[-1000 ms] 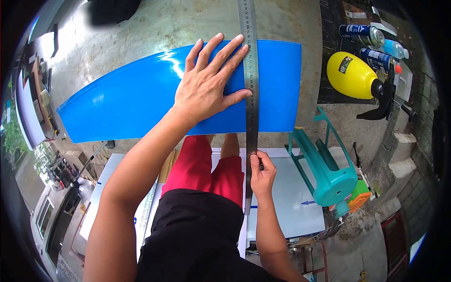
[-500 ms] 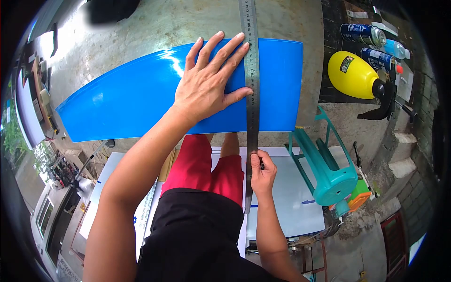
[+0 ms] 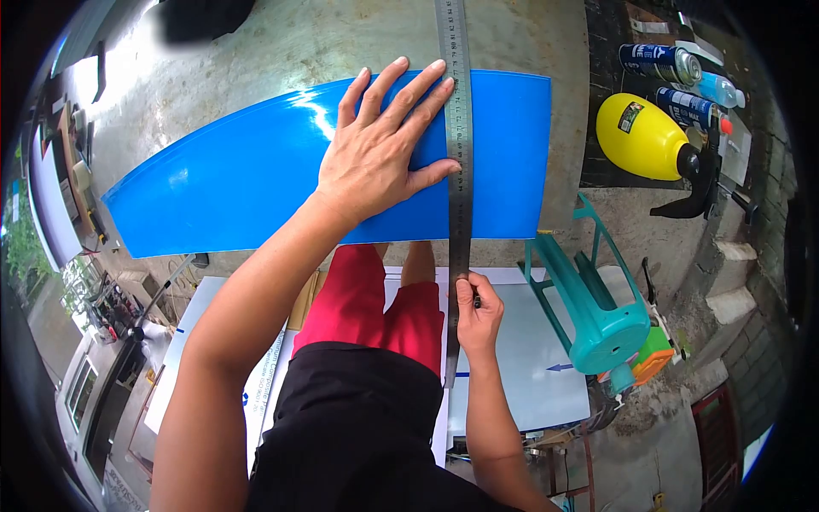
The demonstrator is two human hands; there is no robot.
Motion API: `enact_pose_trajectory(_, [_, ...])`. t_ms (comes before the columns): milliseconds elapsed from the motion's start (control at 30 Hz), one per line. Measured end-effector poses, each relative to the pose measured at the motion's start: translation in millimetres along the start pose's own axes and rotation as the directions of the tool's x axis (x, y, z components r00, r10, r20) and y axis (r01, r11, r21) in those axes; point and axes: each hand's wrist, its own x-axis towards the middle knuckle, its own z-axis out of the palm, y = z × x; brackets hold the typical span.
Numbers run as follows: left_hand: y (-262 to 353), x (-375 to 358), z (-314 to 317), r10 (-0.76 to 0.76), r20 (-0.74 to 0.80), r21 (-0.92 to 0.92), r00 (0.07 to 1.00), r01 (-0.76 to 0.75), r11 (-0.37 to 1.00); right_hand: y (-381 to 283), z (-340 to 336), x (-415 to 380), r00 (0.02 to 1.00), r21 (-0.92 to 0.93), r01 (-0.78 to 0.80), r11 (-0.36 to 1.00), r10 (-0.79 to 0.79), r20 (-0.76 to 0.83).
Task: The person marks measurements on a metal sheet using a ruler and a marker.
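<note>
A glossy blue panel (image 3: 230,171) with a curved far edge lies across the worktable. A long metal ruler (image 3: 460,196) crosses its right part, running from beyond the far edge to past the near edge. My left hand (image 3: 375,158) lies flat and spread on the panel, its thumb and some fingertips touching the ruler's left edge. Below the panel's near edge, my right hand (image 3: 478,311) pinches the overhanging part of the ruler. A small dark object (image 3: 477,301) shows among the right fingers; its kind cannot be made out.
On the right stand a yellow spray bottle (image 3: 636,136), a spray can (image 3: 657,64) and a teal plastic stool (image 3: 606,328). Pale sheets (image 3: 529,375) lie below the table, around my legs. A dark blurred object (image 3: 200,19) sits at the far left of the worktable (image 3: 341,38).
Almost nothing differs. The hands, ruler and blue panel hold the same places, apart from a very slight shift of the view.
</note>
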Motion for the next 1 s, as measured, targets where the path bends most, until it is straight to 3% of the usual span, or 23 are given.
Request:
enact_pose_trajectory(200, [0,0,-1,-0.001,0.003,-0.018,1.0,0.001,1.0,4,-5,2,1.0,-0.042,0.002,0.999,-0.001,0.016])
enact_pose_trajectory(267, [0,0,0,0.018,-0.035,-0.027,0.999,-0.019,0.999,5,-8,4,0.997,-0.134,0.078,0.988,-0.077,0.012])
enact_pose_trajectory(700, [0,0,-2,0.02,-0.027,-0.033,0.999,-0.021,0.999,-18,-10,13,0.999,-0.114,0.041,0.993,-0.042,-0.004])
enact_pose_trajectory(933, [0,1,-3,0.015,-0.02,-0.04,1.0,-0.015,0.999,-54,-28,35,0.929,-0.115,0.263,0.958,-0.284,-0.238])
enact_pose_trajectory(1000, [0,1,-2,0.01,-0.014,-0.048,1.0,-0.011,0.999,-71,-33,58,0.746,-0.173,0.557,0.812,-0.581,-0.326])
